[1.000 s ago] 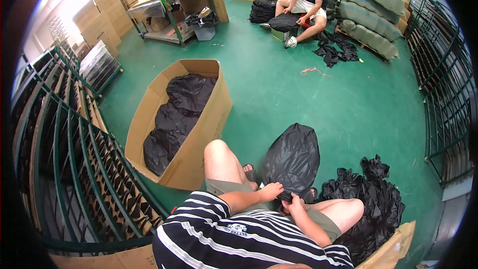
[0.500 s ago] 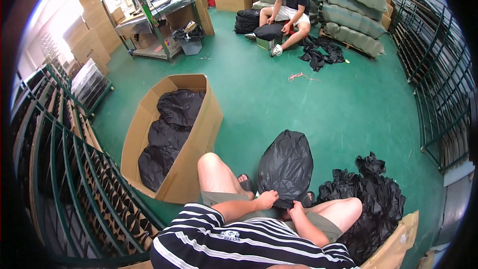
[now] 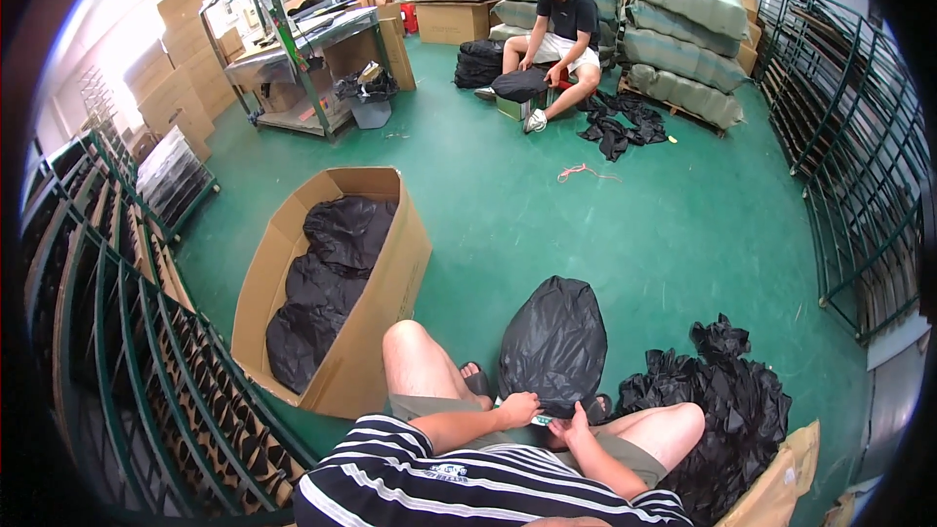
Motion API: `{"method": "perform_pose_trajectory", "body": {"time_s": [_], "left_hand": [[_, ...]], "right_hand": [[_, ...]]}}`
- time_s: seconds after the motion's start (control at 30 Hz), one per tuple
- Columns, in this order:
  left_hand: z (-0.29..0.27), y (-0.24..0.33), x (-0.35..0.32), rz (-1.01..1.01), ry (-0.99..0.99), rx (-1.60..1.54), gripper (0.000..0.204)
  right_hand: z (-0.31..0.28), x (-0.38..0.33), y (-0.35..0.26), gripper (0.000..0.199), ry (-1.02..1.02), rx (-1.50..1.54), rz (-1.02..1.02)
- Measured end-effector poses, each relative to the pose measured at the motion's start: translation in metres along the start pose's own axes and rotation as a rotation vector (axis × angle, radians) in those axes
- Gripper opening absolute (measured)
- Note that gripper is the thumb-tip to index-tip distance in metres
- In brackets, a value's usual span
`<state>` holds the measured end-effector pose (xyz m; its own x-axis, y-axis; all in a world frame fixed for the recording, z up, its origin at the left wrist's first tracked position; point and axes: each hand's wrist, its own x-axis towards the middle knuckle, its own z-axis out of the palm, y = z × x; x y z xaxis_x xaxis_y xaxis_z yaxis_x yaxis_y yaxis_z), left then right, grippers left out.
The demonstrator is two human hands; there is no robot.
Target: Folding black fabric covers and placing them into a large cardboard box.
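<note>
Black bag [image 3: 553, 344] lies on green floor [image 3: 634, 224] between the person's knees, 6 o'clock in frame. Left hand [image 3: 517, 409] and right hand [image 3: 574, 425] both pinch its near edge. Open cardboard box [image 3: 376, 332] at 9 o'clock of bag.

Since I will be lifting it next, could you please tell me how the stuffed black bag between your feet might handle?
The black bag looks plump yet wrinkled, so probably soft and saggy. Its glossy film may slip. Both hands, left hand and right hand, pinch its lower end.
</note>
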<state>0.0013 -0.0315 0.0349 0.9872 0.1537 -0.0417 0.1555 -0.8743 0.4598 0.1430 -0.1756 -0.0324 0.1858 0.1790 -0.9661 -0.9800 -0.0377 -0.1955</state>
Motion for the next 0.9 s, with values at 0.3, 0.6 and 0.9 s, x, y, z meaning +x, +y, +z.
{"method": "perform_pose_trajectory", "body": {"time_s": [0.3, 0.6, 0.9], "left_hand": [[0.002, -0.004, 0.0, -0.028, -0.101, -0.024, 0.031], [-0.003, 0.003, -0.005, -0.04, -0.088, -0.001, 0.023], [-0.001, 0.004, -0.006, -0.035, -0.093, 0.048, 0.024]], "right_hand": [[0.018, -0.004, 0.012, 0.058, -0.056, -0.018, 0.054], [0.022, 0.001, 0.009, 0.058, -0.206, -0.055, 0.15], [0.037, 0.003, 0.012, 0.041, -0.194, -0.098, 0.212]]}}
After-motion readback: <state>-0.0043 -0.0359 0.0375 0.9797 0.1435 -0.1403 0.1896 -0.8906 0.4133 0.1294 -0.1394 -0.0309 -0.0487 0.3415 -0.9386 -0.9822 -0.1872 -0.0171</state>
